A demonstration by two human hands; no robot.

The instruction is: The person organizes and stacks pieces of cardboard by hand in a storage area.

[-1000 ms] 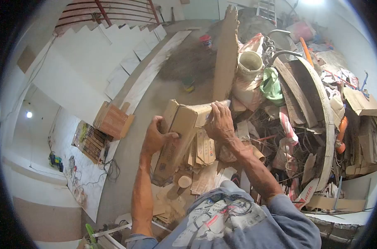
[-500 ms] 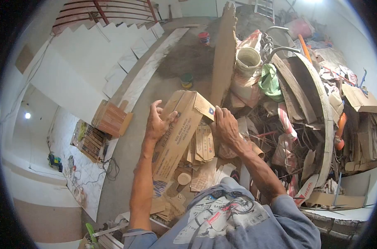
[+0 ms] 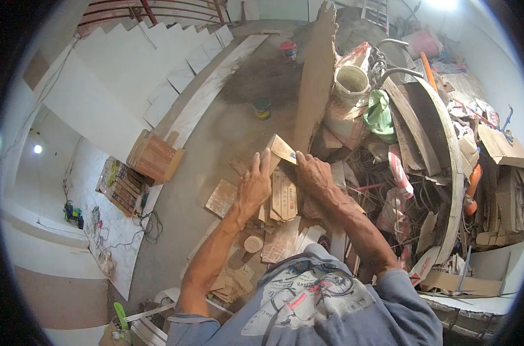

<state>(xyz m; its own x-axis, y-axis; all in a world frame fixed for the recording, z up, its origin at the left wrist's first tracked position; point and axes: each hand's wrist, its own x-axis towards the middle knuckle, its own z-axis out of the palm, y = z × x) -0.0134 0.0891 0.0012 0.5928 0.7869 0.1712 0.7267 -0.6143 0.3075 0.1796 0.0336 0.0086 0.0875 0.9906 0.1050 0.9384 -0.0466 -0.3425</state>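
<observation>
A folded piece of brown cardboard [image 3: 283, 151], seen nearly edge-on, is between my two hands. My left hand [image 3: 254, 183] presses its left side with the fingers together and pointing up. On the right, my right hand [image 3: 315, 174] pinches the cardboard's edge near a small blue mark. Just below the hands lies a printed cardboard box [image 3: 283, 199]. A round pale lid-like piece [image 3: 253, 244] and a reddish-brown tile [image 3: 222, 198] lie to the lower left.
Stacked tile boxes [image 3: 153, 157] stand at left. A tall board [image 3: 317, 86] rises ahead, beside a white bucket [image 3: 351, 83] and a green bag [image 3: 379, 117]. Debris and a curved pale panel [image 3: 455, 173] fill the right. Two small buckets [image 3: 262, 109] [image 3: 288, 51] sit on the floor.
The large cardboard has turned from its broad printed face to nearly edge-on. My left hand has moved right, closer to my right hand, and the tile on the floor is now visible.
</observation>
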